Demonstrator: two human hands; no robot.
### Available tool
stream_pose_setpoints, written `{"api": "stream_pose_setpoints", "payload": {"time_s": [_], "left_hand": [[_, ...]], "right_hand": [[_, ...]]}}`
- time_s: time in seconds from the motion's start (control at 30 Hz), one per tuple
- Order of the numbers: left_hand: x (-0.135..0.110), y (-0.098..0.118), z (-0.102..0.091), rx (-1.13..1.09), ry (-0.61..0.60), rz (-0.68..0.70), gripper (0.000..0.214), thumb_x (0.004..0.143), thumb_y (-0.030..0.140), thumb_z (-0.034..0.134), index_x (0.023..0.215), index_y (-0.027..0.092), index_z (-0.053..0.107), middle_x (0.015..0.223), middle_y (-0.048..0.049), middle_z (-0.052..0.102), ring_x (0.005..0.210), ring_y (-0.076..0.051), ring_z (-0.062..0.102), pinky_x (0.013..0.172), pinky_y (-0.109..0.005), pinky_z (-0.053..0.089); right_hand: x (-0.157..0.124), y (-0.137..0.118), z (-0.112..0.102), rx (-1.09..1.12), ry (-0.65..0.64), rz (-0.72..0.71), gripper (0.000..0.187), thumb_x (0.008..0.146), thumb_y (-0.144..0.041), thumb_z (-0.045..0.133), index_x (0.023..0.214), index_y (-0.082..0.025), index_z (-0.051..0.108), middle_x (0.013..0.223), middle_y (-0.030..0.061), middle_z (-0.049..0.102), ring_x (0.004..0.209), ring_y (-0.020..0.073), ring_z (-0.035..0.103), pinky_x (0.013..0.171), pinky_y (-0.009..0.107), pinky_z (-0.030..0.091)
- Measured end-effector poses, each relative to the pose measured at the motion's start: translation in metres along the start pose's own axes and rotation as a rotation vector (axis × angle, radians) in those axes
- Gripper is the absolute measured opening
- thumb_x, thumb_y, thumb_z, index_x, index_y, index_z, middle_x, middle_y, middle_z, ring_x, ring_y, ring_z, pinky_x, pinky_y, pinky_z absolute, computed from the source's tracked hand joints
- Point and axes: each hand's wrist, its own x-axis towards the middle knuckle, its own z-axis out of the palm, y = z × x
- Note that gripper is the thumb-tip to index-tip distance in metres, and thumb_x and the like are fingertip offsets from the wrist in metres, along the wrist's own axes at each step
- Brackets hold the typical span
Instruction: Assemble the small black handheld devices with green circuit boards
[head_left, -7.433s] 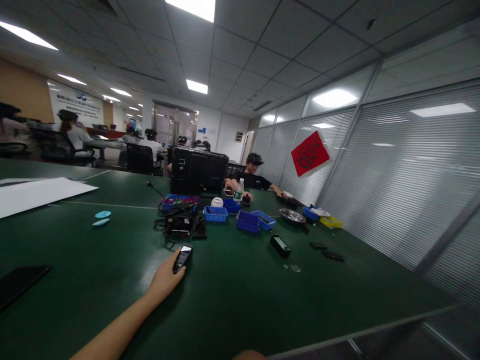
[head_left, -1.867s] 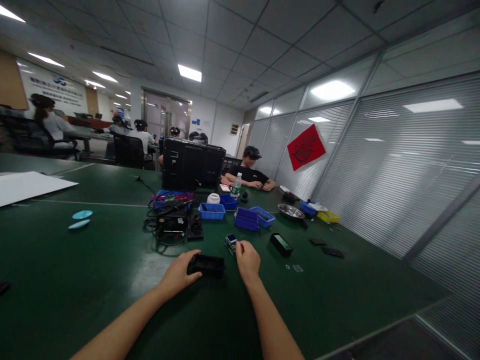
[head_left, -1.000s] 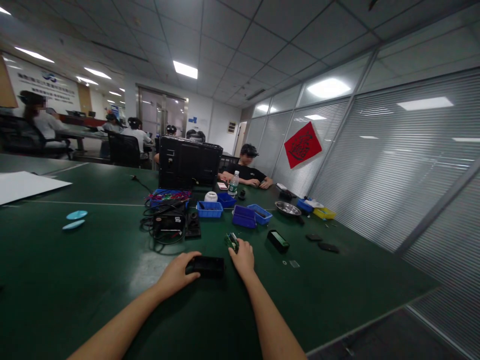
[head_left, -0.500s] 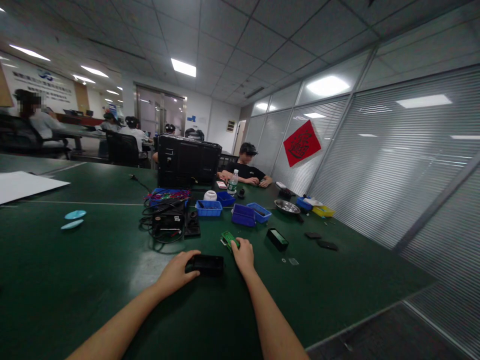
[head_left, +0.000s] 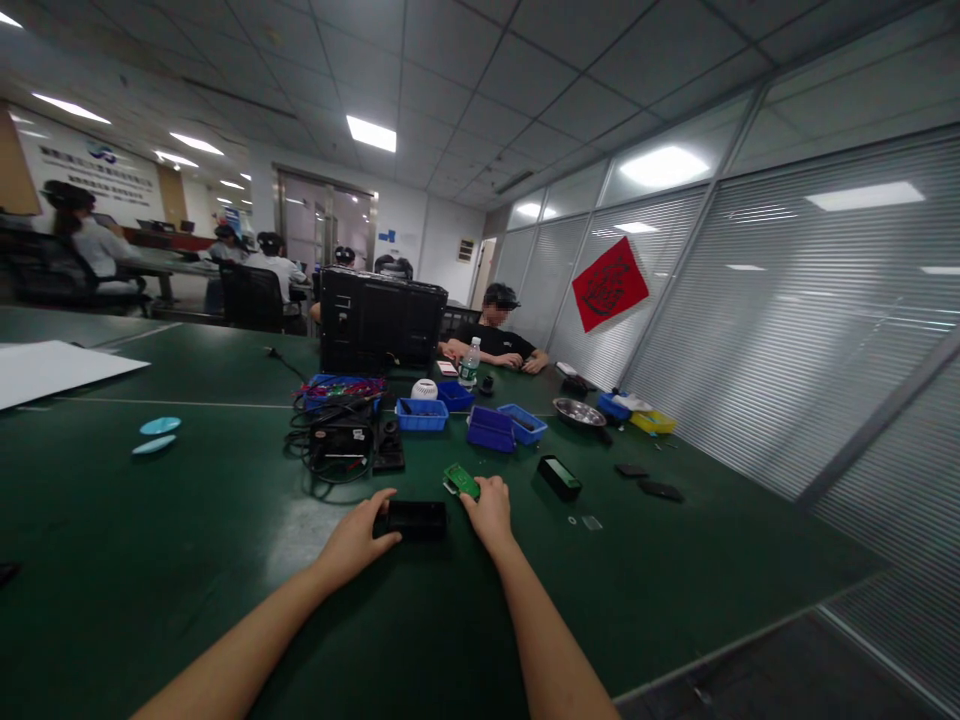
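Green tabletop (head_left: pixel 420 640): right hand (head_left: pixel 491 512), fingers pinching a circuit board (head_left: pixel 463 481) just flipped, baring its green side; left hand (head_left: pixel 356 535) grips a black case (head_left: pixel 416 520) between parted fingers.

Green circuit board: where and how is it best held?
Likely by the near right edge of the green circuit board, from the right, where the right grip has it: its flat shape suits an edge pinch, while a white part shows along its left side.
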Motion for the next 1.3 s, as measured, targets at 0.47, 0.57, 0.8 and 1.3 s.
{"api": "stream_pose_setpoints", "payload": {"time_s": [0.47,0.57,0.8,1.3], "left_hand": [[0.002,0.000,-0.001,-0.001,0.008,-0.028,0.058,0.065,0.027,0.060,0.119,0.020,0.042,0.101,-0.0062,0.058,0.094,-0.020,0.054,0.084,-0.030,0.039],[0.002,0.001,-0.001,-0.023,-0.004,-0.048,0.057,0.064,0.026,0.060,0.119,0.020,0.042,0.103,-0.0068,0.058,0.096,-0.020,0.054,0.085,-0.031,0.038],[0.002,0.001,0.000,-0.037,0.005,-0.049,0.057,0.064,0.026,0.060,0.117,0.020,0.043,0.104,-0.0071,0.058,0.096,-0.021,0.054,0.084,-0.032,0.040],[0.002,0.000,-0.001,-0.034,0.009,-0.039,0.059,0.064,0.026,0.061,0.119,0.021,0.041,0.105,-0.0065,0.058,0.098,-0.021,0.054,0.087,-0.032,0.039]], "right_hand": [[-0.009,-0.032,-0.026,1.202,-0.385,-0.070,0.039,0.062,-0.026,0.067,0.099,-0.016,0.059,0.093,0.0049,0.061,0.088,0.0172,0.056,0.083,0.033,0.041],[-0.012,-0.033,-0.026,1.085,-0.417,-0.150,0.037,0.059,-0.023,0.067,0.096,-0.018,0.061,0.092,0.0022,0.057,0.084,0.0152,0.055,0.080,0.030,0.042],[-0.011,-0.030,-0.018,0.663,-0.356,-0.270,0.035,0.062,-0.021,0.065,0.097,-0.020,0.062,0.088,0.0008,0.052,0.079,0.0133,0.050,0.072,0.026,0.041],[-0.014,-0.031,-0.010,0.521,-0.431,-0.289,0.036,0.061,-0.018,0.068,0.096,-0.020,0.062,0.096,0.0025,0.053,0.079,0.0136,0.051,0.067,0.025,0.042]]}}
